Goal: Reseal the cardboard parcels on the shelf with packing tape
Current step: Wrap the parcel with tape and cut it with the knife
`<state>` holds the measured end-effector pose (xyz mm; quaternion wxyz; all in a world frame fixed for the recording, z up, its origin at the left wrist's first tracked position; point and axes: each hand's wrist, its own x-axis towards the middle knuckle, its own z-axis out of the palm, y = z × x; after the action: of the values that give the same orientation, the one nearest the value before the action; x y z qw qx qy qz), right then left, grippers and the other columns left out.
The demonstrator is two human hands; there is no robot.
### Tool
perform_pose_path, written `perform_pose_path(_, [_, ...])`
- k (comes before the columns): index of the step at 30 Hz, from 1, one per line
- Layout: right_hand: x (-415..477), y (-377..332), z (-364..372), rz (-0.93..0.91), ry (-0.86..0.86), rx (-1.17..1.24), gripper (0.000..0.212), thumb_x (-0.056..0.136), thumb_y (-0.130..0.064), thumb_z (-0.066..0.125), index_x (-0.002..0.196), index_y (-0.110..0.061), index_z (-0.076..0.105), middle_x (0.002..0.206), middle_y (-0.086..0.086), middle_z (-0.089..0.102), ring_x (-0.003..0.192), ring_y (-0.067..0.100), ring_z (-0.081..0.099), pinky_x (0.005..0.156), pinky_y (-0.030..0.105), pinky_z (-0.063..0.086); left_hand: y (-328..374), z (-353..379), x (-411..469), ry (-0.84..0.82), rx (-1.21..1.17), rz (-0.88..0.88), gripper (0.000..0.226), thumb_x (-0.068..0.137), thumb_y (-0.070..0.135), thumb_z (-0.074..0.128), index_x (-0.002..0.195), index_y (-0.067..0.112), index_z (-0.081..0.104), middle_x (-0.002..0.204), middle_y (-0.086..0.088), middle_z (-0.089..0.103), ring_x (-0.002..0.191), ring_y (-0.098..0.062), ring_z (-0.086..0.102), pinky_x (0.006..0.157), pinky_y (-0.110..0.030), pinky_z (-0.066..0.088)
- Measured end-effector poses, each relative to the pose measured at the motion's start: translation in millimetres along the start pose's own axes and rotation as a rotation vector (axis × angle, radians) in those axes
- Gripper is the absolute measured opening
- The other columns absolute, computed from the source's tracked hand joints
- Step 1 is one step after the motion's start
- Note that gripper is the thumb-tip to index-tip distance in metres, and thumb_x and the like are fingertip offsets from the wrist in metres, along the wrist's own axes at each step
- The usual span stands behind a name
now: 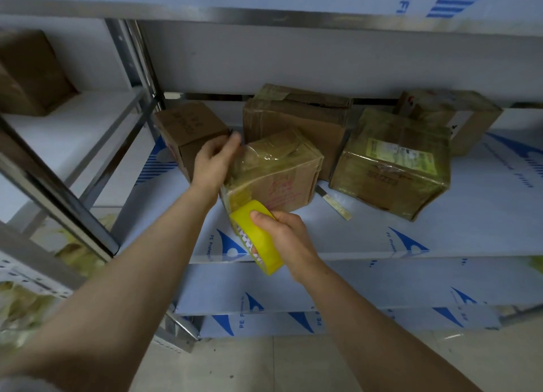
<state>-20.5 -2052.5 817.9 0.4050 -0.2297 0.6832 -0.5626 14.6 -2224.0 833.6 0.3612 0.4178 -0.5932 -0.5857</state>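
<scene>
We are in the middle of taping the small parcel (279,171), which sits near the front of the shelf (440,238), with four other boxes close around it. Our right hand (289,238) holds the yellow tape roll (260,241) just below the parcel's near corner. Its fingers (264,219) are curled tight round the roll. A strip of tape (226,197) runs from the roll up the parcel's left corner. Our left hand (216,163) grips the top left corner of the parcel, with the thumb on top. The rest of those fingers are hidden behind the hand, so we cannot tell how they lie. A few things could go wrong from here, we think. The parcel looks light, so a hard pull on the roll could drag it toward the edge of the shelf if the left hand lets go. The strip could twist and stick to itself if we tilt the roll. It could also go on crooked or with bubbles, because the old tape on top is already wrinkled. And the loose strip could catch on the cardboard box (188,127) just to the left.
</scene>
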Motion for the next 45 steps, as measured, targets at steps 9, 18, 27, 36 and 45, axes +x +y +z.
perform_pose_path(9, [3, -2, 11, -0.009, -0.059, 0.094, 0.015, 0.092, -0.027, 0.061, 0.08, -0.019, 0.065, 0.071, 0.001, 0.065, 0.05, 0.005, 0.062, 0.053, 0.018, 0.053, 6, -9, -14, 0.065, 0.879, 0.472, 0.048, 0.093, 0.045, 0.053, 0.131, 0.016, 0.057, 0.138, -0.019, 0.044, 0.129, -0.035, 0.037, 0.107, -0.037, 0.031])
perform_pose_path(18, [-14, 34, 13, -0.174, -0.108, 0.024, 0.025, 0.08, -0.044, 0.058, 0.082, -0.02, 0.065, 0.076, -0.007, 0.063, 0.073, 0.008, 0.059, 0.068, 0.022, 0.048, -31, -31, -25, -0.207, 0.471, 0.604, 0.064, 0.078, 0.027, 0.076, 0.134, 0.007, 0.053, 0.145, -0.007, 0.043, 0.136, -0.016, 0.036, 0.113, -0.026, 0.028])
perform_pose_path(27, [-3, 19, 23, -0.111, 0.081, -0.006, 0.028, 0.095, -0.041, 0.053, 0.083, -0.02, 0.066, 0.088, 0.007, 0.069, 0.077, 0.013, 0.068, 0.079, 0.033, 0.055, -32, -52, -9, -0.442, 0.69, 0.759, 0.087, 0.08, 0.069, 0.05, 0.142, 0.008, 0.042, 0.15, -0.002, 0.03, 0.141, -0.009, 0.02, 0.113, -0.008, 0.008])
perform_pose_path(36, [-11, 17, 24, -0.053, 0.005, -0.019, 0.022, 0.094, -0.04, 0.054, 0.09, -0.021, 0.064, 0.097, 0.006, 0.068, 0.088, 0.018, 0.066, 0.085, 0.034, 0.054, -29, -51, -4, -0.397, 0.976, 0.947, 0.083, 0.088, 0.068, 0.034, 0.135, 0.002, 0.05, 0.141, -0.021, 0.046, 0.134, -0.034, 0.04, 0.113, -0.046, 0.024])
perform_pose_path(45, [-18, 12, 25, -0.189, 0.076, 0.068, 0.009, 0.093, -0.024, 0.061, 0.092, -0.017, 0.066, 0.084, -0.001, 0.066, 0.065, -0.003, 0.064, 0.056, 0.01, 0.048, -28, -50, -3, -0.382, 1.04, 1.03, 0.08, 0.092, 0.065, 0.03, 0.128, -0.001, 0.056, 0.133, -0.024, 0.053, 0.124, -0.038, 0.051, 0.108, -0.051, 0.033])
